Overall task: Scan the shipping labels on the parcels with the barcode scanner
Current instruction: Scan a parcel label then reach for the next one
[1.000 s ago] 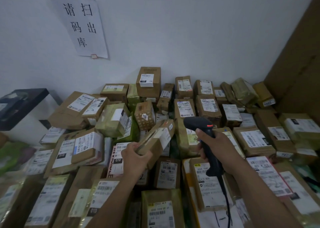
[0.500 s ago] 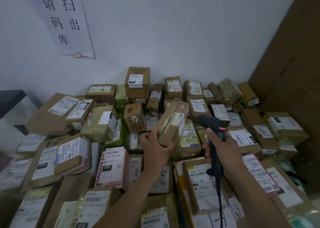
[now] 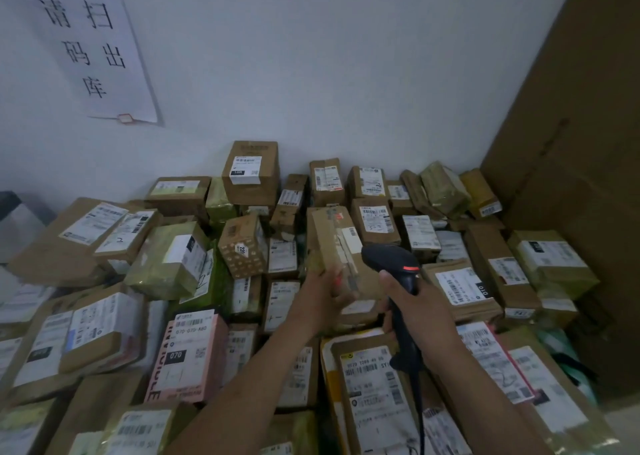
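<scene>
A pale wall (image 3: pixel 346 56) backs the corner, and a tall cardboard panel (image 3: pixel 571 143) closes off the right side. Between them a heap of parcels (image 3: pixel 166 264) covers everything below, so I cannot tell what it rests on; the nearest ones are cut off at the bottom edge. A paper notice (image 3: pixel 93 46) with handwritten characters hangs on the wall at the left. A pink parcel (image 3: pixel 187 354) lies near the front.

Over the middle of the heap the left hand (image 3: pixel 325 295) lifts a brown parcel (image 3: pixel 332 243), its fingers curled round the lower end and mostly hidden behind it. The right hand (image 3: pixel 419 305) has its fingers wrapped round the handle of the black barcode scanner (image 3: pixel 398 264), whose head sits just beside that parcel. The forearms cover the boxes beneath. Label print is too blurred to read.
</scene>
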`<action>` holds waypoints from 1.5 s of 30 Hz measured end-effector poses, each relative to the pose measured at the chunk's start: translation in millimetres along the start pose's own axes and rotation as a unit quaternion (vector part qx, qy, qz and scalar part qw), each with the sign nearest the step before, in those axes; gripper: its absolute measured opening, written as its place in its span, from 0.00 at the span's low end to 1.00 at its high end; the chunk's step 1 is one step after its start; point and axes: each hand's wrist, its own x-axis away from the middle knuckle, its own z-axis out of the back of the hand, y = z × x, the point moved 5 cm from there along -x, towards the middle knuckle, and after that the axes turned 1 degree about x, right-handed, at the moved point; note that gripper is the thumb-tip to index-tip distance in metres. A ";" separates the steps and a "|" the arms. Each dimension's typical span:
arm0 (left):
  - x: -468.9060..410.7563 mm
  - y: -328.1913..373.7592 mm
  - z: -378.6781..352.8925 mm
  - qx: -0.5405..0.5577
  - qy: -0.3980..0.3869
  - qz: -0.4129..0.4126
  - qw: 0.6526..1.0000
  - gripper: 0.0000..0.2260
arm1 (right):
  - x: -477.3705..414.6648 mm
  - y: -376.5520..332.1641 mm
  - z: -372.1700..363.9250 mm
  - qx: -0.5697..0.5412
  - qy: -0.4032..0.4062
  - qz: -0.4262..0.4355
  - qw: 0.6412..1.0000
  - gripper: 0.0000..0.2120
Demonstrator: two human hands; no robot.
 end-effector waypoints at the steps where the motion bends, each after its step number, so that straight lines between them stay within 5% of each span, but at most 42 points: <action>1: -0.9 -6.6 1.7 0.023 0.003 0.002 1.000 0.23 | -1.1 -0.4 -4.2 0.001 -0.011 0.002 1.000 0.20; 4: 0.8 -36.9 14.4 0.045 0.084 -0.006 0.995 0.15 | -1.4 -0.6 -20.2 0.021 -0.034 -0.002 0.999 0.21; 7: -2.0 -81.4 21.1 0.009 0.123 0.022 0.992 0.20 | -4.5 -1.3 -36.3 0.042 -0.049 -0.009 0.998 0.20; 15: -37.6 -169.3 -39.0 -0.148 -0.074 0.196 0.966 0.40 | -22.8 5.3 -56.0 0.074 -0.022 -0.029 0.997 0.20; 19: -37.1 -176.8 -61.6 -0.206 -0.054 0.218 0.953 0.42 | -30.5 11.4 -58.5 0.070 -0.029 -0.047 0.996 0.18; 34: -29.5 -165.4 -45.0 0.025 0.110 0.256 0.960 0.49 | -37.5 14.4 -51.2 0.050 -0.054 -0.027 0.997 0.16; 39: 1.3 -127.2 -1.2 0.004 0.179 0.250 0.951 0.50 | -25.7 -2.0 -46.1 0.032 -0.085 -0.009 0.996 0.17; 45: 37.8 -90.8 51.6 0.090 0.160 0.275 0.944 0.44 | -9.1 -24.8 -46.5 -0.016 -0.131 -0.008 0.991 0.12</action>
